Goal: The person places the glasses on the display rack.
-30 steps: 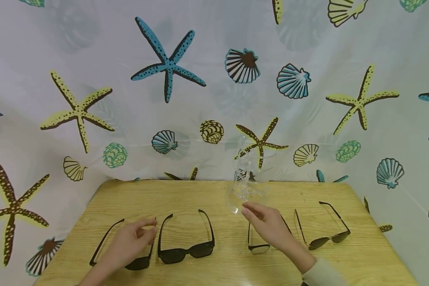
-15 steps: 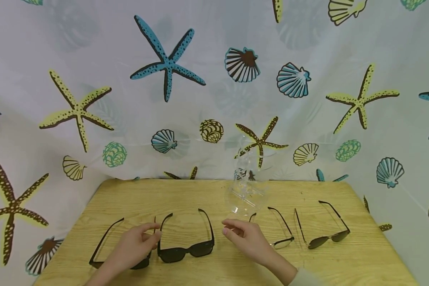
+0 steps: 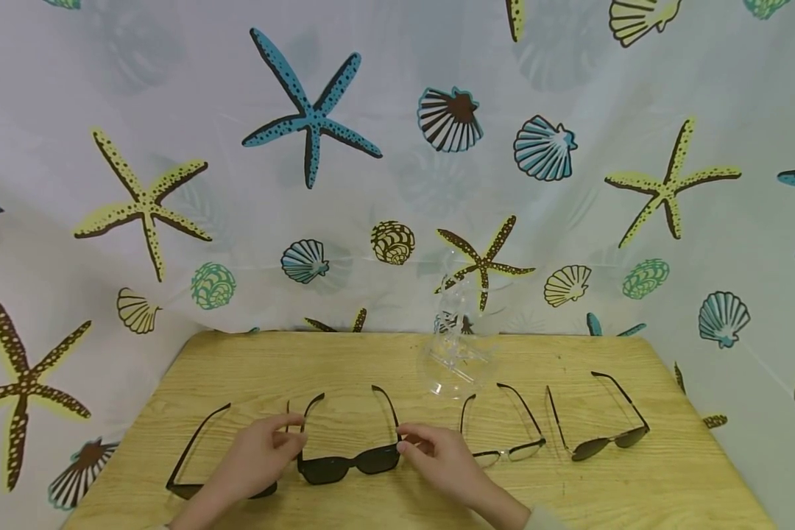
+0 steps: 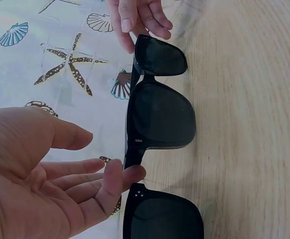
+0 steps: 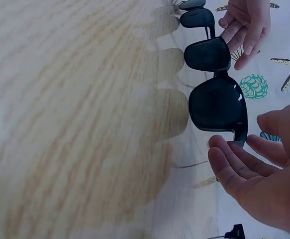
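Black sunglasses (image 3: pixel 354 465) with thick frames lie on the table, temples spread and pointing to the back. At their left hinge is my left hand (image 3: pixel 265 449), fingers bent loosely; in the left wrist view its fingertips (image 4: pixel 134 173) meet the frame's end while the thumb stays apart. My right hand (image 3: pixel 440 460) is at the opposite hinge, its fingertips (image 5: pixel 218 141) right under the frame corner in the right wrist view, thumb also apart. A second dark pair of sunglasses (image 3: pixel 187 489) is partly hidden behind my left hand and forearm.
Right of my right hand lie clear-lensed eyeglasses (image 3: pixel 526 449), then thin-framed sunglasses (image 3: pixel 592 449). A transparent plastic stand (image 3: pixel 456 361) rises behind them near the table's (image 3: pixel 344 361) back edge. A seashell-print cloth (image 3: pixel 397 184) hangs around the back and sides.
My right hand has moved left and down from near the clear stand, past the eyeglasses, to the sunglasses' right hinge. My left hand has shifted slightly right, and the sunglasses have shifted slightly.
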